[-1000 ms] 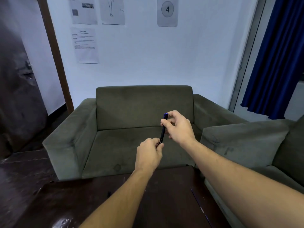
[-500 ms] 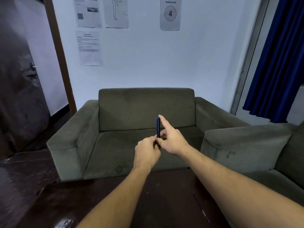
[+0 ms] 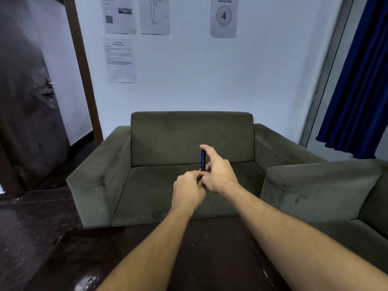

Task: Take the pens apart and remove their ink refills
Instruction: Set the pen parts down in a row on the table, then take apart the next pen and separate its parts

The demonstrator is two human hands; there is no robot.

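A dark blue pen (image 3: 202,160) stands upright in the air in front of me, above the far edge of the table. My left hand (image 3: 187,192) is closed around its lower end, which is hidden in the fist. My right hand (image 3: 217,171) grips the pen just above the left one, with the index finger stretched up along the barrel to its top. A thin refill-like stick (image 3: 260,263) lies on the dark table (image 3: 117,255) beside my right forearm.
A grey-green armchair (image 3: 189,141) stands behind the table. A second sofa (image 3: 323,190) sits at the right. A dark door (image 3: 31,106) is at the left, a blue curtain (image 3: 361,80) at the right, and paper sheets hang on the white wall.
My right hand slid from the pen's top down to meet the left hand, its index finger now laid along the barrel. The pen went from tilted to upright. The view shifted slightly.
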